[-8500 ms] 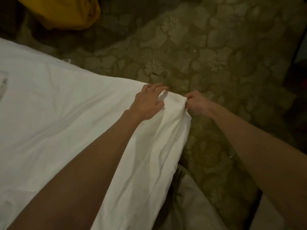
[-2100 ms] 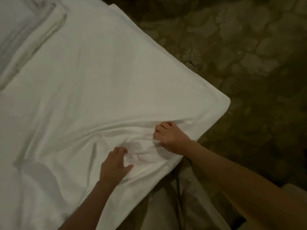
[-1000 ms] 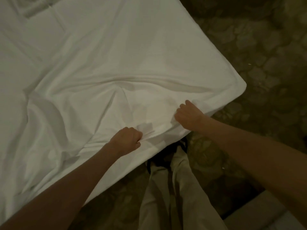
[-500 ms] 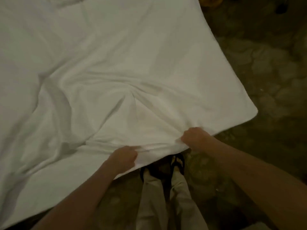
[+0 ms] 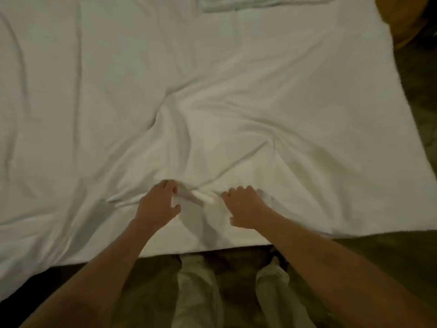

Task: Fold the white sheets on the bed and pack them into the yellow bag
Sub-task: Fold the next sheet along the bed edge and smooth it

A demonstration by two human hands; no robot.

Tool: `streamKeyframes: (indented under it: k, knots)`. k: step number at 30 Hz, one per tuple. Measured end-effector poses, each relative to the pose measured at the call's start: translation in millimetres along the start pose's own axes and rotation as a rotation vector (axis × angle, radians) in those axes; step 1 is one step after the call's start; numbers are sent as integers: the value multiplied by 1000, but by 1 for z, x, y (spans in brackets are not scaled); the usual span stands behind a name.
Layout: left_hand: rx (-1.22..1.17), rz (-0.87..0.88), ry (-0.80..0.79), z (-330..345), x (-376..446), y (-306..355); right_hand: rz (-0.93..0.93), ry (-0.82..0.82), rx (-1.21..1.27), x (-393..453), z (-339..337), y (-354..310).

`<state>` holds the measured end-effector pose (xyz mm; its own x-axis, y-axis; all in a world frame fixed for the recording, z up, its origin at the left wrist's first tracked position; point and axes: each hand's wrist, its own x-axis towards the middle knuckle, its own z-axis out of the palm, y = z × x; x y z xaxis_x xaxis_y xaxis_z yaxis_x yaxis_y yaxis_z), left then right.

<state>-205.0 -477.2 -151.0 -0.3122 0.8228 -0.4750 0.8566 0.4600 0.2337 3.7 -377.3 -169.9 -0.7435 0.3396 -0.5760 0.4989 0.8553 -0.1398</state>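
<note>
A large white sheet [image 5: 212, 91] lies spread over the bed, creased toward its near middle. My left hand [image 5: 157, 209] and my right hand [image 5: 244, 209] sit side by side on it, a little in from the near edge. The fingers of both hands are curled into the cloth. A raised ridge of fabric [image 5: 203, 197] is bunched between them. Part of the yellow bag [image 5: 402, 22] shows on the floor at the top right, past the bed's corner. The inside of the bag is hidden.
A folded white sheet [image 5: 267, 3] lies at the far edge of the bed. My legs in light trousers [image 5: 198, 292] stand on the patterned carpet [image 5: 421, 114] against the near edge. The carpet runs along the bed's right side.
Both hands have moved from the sheet's near edge to a spot further in, and the creases now gather toward them. The view has turned square to the bed, bringing the yellow bag into sight.
</note>
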Motion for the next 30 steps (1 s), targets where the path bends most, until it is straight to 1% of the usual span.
streamKeyframes:
  k: [1,2,3,5,6,8,9,10,11,12,13,14,15,17,18,19,20,21,22,23,24,25,26,28,30]
  knots:
    - [9,-25,39,-9,-1,-19,38,-3,-39,11,-4,-12]
    - [0,-66,81,-17,-2,-41,80,-42,-70,20,-9,-21]
    - [-27,-125,121,-27,-4,-64,124,-117,-89,29,-12,-27]
    - [-67,-249,189,-47,-7,-112,210,-297,-99,45,-18,-36]
    - [-78,-299,198,-55,-10,-136,235,-401,-134,54,-25,-41]
    - [-115,-403,169,-68,-16,-178,260,-613,-266,72,-49,-56]
    - [-144,-445,146,-72,-18,-196,285,-711,-291,82,-65,-66]
    - [-173,-452,113,-74,-19,-212,327,-813,-232,95,-81,-77]
    - [-207,-411,68,-74,-20,-226,369,-928,-88,108,-97,-87]
    - [-243,-374,8,-75,-20,-237,415,-1056,99,124,-114,-98]
    - [-283,-360,-64,-74,-21,-246,439,-1146,305,138,-130,-113]
    - [-317,-361,-140,-76,-23,-252,432,-1131,506,151,-144,-129]
    - [-342,-344,-170,-76,-24,-259,382,-1018,655,165,-154,-143]
    - [-330,-302,-132,-74,-24,-269,213,-708,828,191,-172,-171]
    - [-309,-297,-138,-72,-27,-272,132,-514,881,203,-178,-185]
    - [-302,-314,-148,-69,-30,-277,72,-299,904,214,-183,-196]
    - [-301,-359,-175,-64,-34,-283,19,-96,859,225,-184,-205]
    - [-291,-405,-207,-58,-39,-288,-16,54,730,234,-185,-211]
    - [-272,-444,-247,-53,-47,-294,-58,128,545,242,-184,-218]
    - [-247,-468,-288,-47,-54,-302,-116,137,355,249,-183,-225]
    - [-228,-490,-324,-43,-63,-307,-173,96,186,254,-182,-232]
    - [-218,-514,-356,-40,-71,-313,-218,17,58,259,-181,-238]
    - [-210,-541,-383,-37,-79,-318,-247,-78,-18,262,-180,-243]
    - [-158,-574,-479,-35,-93,-327,-250,-295,-65,265,-175,-247]
    - [-125,-597,-616,-41,-102,-337,-257,-427,-59,264,-170,-246]
